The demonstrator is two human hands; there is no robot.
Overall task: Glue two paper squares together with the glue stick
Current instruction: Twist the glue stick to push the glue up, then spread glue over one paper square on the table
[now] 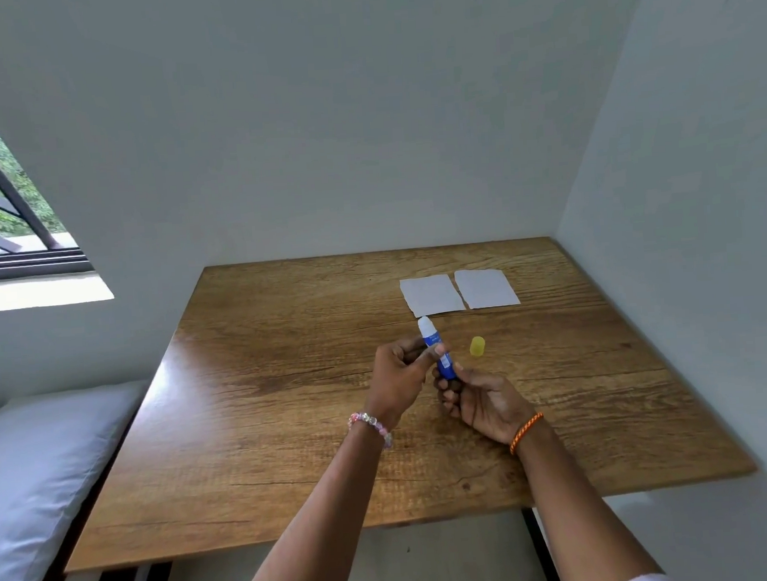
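Two white paper squares lie side by side at the far right of the wooden table [288,386]: the left square [431,294] and the right square [486,287], a narrow gap between them. A blue glue stick [434,343] with its white tip uncovered is held over the table, tip pointing away from me. My left hand [398,377] grips its middle and my right hand [478,399] holds its lower end. Its yellow cap [477,345] lies on the table just right of the stick.
White walls close in the table at the back and right. A bed with a grey pillow [38,482] sits along the table's left side. A window [3,201] is at the far left.
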